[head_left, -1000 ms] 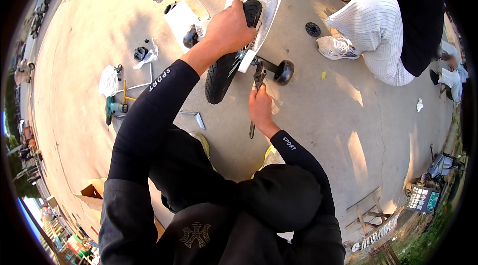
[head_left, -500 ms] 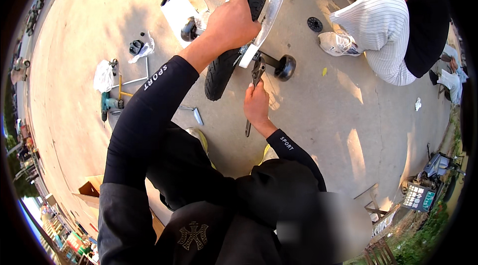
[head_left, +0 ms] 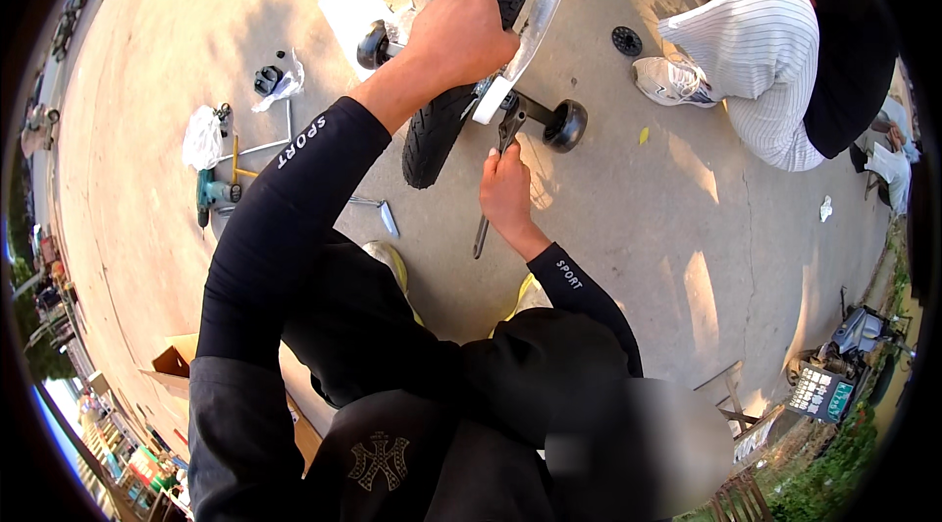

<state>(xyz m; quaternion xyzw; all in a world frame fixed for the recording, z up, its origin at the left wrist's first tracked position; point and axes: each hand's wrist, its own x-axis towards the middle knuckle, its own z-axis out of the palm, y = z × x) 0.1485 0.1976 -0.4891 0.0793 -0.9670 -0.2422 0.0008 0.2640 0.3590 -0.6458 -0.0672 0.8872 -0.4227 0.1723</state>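
Note:
A small white bicycle frame (head_left: 555,7) shows at the top, with its black-tyred wheel (head_left: 435,141) pointing toward me. My left hand (head_left: 459,36) is closed over the top of that wheel, fingers wrapped round the tyre. Below the frame's white end, my right hand (head_left: 508,190) grips an adjustable wrench (head_left: 509,130). Its jaws sit at the axle area beside the right training wheel (head_left: 566,126); whether they bite on a nut I cannot tell. Left of my left wrist is the other training wheel (head_left: 374,45), also black.
Left on the concrete lie a green power drill (head_left: 205,190), a white plastic bag (head_left: 203,137), metal rods and black parts (head_left: 267,80). A person in striped trousers (head_left: 743,36) crouches at the right, near a black disc (head_left: 625,40). A cardboard box (head_left: 175,365) stands lower left.
The wrench has turned slightly, its handle end swinging left. My left hand keeps its hold on the wheel. The whole view has shifted a little.

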